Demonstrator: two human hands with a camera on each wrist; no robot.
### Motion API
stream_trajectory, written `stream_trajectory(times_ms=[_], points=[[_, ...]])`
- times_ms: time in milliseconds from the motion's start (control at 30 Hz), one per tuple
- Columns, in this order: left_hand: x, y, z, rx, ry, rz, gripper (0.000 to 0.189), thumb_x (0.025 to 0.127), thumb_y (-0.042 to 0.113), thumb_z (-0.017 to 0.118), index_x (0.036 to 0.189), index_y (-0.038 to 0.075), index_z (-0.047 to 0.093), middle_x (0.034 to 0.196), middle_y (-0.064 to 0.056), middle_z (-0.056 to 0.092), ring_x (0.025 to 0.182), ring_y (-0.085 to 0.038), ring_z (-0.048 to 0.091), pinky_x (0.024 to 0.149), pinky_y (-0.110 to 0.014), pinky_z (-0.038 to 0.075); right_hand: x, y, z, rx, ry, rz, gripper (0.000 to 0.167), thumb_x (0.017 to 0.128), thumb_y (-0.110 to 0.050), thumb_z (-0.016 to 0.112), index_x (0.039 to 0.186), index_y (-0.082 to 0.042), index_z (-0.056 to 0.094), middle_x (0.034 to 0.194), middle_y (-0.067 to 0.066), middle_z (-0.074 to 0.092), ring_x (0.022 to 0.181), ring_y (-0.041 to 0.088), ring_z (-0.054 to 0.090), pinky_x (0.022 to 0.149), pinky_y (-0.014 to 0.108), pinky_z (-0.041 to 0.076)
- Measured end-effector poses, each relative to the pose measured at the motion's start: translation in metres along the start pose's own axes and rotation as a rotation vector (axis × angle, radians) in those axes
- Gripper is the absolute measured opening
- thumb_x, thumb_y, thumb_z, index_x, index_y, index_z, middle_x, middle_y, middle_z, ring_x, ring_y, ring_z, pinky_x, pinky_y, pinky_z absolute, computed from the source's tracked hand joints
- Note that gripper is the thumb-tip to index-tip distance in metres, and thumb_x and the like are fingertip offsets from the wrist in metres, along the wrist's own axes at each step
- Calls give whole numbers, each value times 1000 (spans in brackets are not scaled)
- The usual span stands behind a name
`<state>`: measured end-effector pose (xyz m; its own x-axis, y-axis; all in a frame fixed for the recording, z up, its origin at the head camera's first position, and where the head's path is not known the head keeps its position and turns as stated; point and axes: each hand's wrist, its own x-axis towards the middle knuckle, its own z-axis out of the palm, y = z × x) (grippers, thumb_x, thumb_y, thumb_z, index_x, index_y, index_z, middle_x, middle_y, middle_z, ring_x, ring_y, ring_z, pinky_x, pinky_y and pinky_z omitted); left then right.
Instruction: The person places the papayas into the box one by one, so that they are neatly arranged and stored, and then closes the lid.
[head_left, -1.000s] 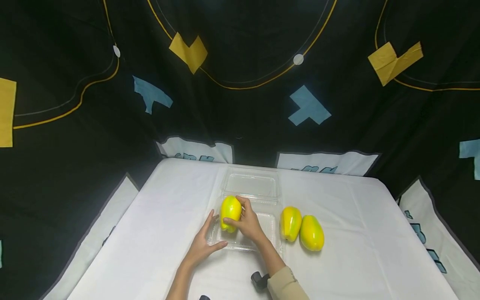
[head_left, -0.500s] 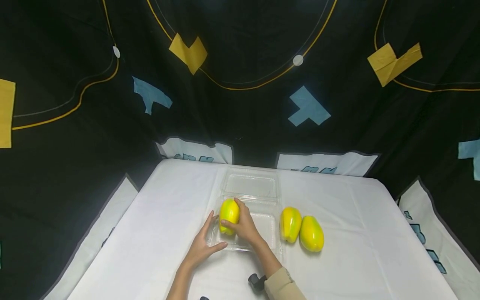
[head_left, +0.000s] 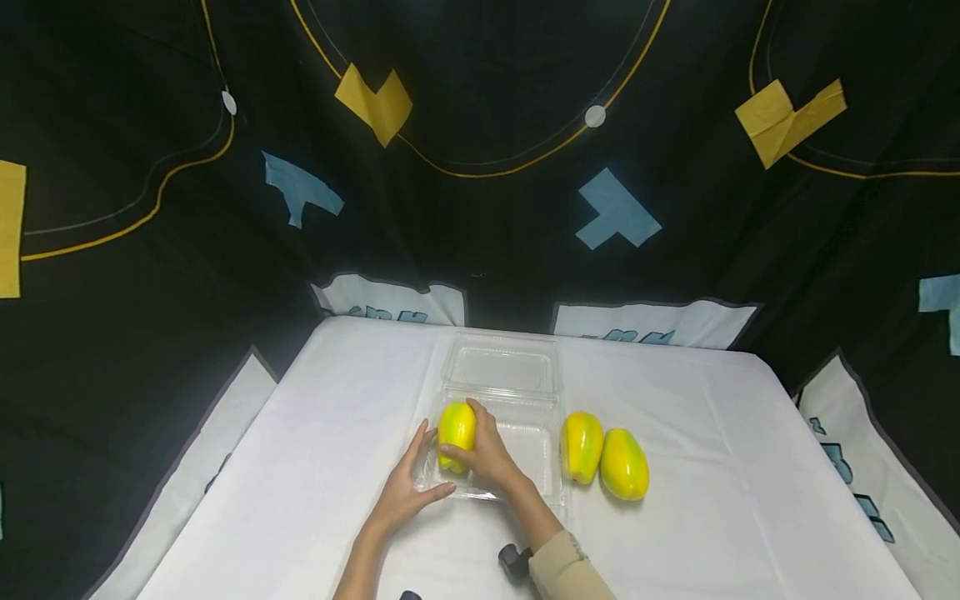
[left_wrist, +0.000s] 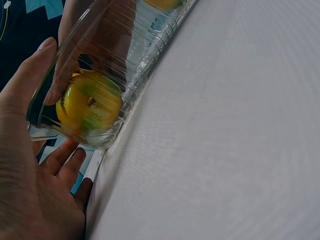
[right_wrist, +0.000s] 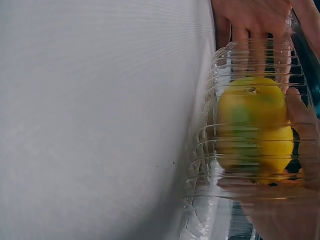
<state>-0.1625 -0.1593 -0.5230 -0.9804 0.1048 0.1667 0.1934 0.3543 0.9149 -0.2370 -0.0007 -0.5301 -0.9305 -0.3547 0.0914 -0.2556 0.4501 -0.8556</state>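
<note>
A clear plastic clamshell container lies with its lid folded back away from me. My right hand holds a yellow-green papaya inside the base's left part, thumb on the near side and fingers over the far side. Seen through the clear wall in the right wrist view, the papaya sits low within the base. At the base's front left corner is my left hand, thumb and fingers spread wide. In the left wrist view its thumb reaches the container's rim.
Two more yellow-green papayas, a left one and a right one, lie side by side just right of the container. White cloth covers the table. A black curtain hangs behind it.
My right hand has brought the papaya slightly toward me and to the left within the base. The left hand and the other two papayas stay where they were.
</note>
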Motion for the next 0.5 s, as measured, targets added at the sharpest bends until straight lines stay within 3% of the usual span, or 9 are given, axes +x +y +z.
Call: stream_trajectory(times_ms=[500], points=[[1,-3,0,-2,-10,11,96,74,15,76,148,8,15,147,-14,30,136,-38,17,103,-65,12,-1,-1,-2,-37,33,-18,91,78,-38,72,144,-6,17,132,24,36,109,33,49,91,48,46]])
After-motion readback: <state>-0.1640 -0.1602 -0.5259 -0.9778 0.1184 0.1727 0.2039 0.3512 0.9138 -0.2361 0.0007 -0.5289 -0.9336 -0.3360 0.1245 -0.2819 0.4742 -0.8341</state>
